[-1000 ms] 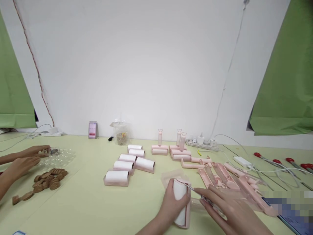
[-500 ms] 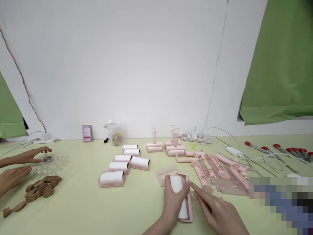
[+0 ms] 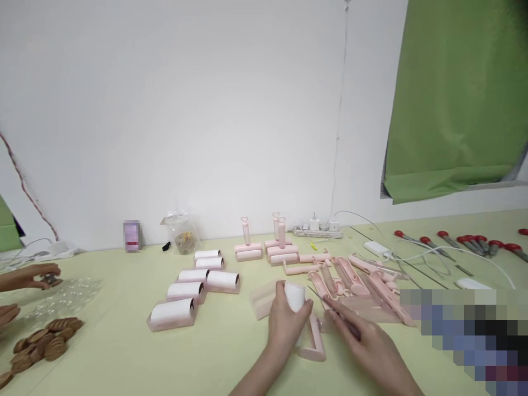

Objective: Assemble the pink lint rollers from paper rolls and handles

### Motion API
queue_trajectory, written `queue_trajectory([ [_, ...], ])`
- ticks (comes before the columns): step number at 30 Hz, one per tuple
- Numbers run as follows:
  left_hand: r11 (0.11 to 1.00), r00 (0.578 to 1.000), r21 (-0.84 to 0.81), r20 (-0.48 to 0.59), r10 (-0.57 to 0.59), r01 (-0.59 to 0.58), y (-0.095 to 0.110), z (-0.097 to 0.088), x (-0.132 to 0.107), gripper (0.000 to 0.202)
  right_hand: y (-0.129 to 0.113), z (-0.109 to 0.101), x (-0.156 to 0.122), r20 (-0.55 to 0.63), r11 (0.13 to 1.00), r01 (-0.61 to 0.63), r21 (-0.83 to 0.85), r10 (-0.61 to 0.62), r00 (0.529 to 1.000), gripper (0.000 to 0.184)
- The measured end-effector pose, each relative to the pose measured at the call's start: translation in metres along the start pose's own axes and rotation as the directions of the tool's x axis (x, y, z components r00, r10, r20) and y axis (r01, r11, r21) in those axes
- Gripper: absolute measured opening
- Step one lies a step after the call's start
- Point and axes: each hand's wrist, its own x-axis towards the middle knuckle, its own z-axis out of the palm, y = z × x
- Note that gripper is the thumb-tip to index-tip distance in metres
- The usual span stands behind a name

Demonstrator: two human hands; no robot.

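Observation:
My left hand (image 3: 285, 324) is wrapped round a white paper roll (image 3: 295, 296) that sits in a pink roller frame (image 3: 314, 344) on the table. Just to its right, my right hand (image 3: 365, 341) pinches a thin metal rod (image 3: 325, 302) whose tip points at the top end of the roll. A translucent pink cover (image 3: 261, 300) lies beside the roll on the left.
White rolls in pink holders (image 3: 193, 289) lie to the left, assembled pink rollers (image 3: 264, 250) stand behind, loose pink handles (image 3: 355, 280) to the right. Another person's hands (image 3: 25, 278) work at far left over brown discs (image 3: 39, 344) and a clear tray (image 3: 66, 291). Red-handled tools (image 3: 466, 242), cables and a power strip (image 3: 317, 231) lie at back right.
The view has swung right. My left hand has slid up the roll toward its top end, and my right hand with the rod has followed it forward. The other person's hands have drawn back left.

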Motion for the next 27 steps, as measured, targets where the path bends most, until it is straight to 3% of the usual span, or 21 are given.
queue_trajectory([
  [5,0.929,0.996,0.363,-0.012,0.084,-0.074,0.014,-0.052,0.002,0.031,-0.025,-0.015,0.020,0.090,0.938,0.218,0.271,-0.250,0.964,0.035],
  [9,0.818,0.986,0.568,-0.071,0.154,-0.087,0.008,-0.077,0.009,0.026,-0.050,-0.014,0.040,0.169,0.909,0.352,0.223,-0.392,0.904,0.037],
  [12,0.786,0.986,0.616,-0.089,0.142,-0.057,0.000,-0.083,0.012,0.022,-0.058,-0.007,0.047,0.189,0.891,0.413,0.190,-0.446,0.875,0.037],
  [20,0.760,0.987,0.648,-0.092,0.128,-0.038,-0.007,-0.080,0.012,0.022,-0.050,0.011,0.039,0.201,0.922,0.336,0.193,-0.372,0.906,0.036],
  [27,0.737,0.988,0.675,-0.100,0.114,-0.016,-0.007,-0.079,0.011,0.022,-0.047,0.014,0.037,0.185,0.910,0.347,0.226,-0.390,0.902,0.035],
])
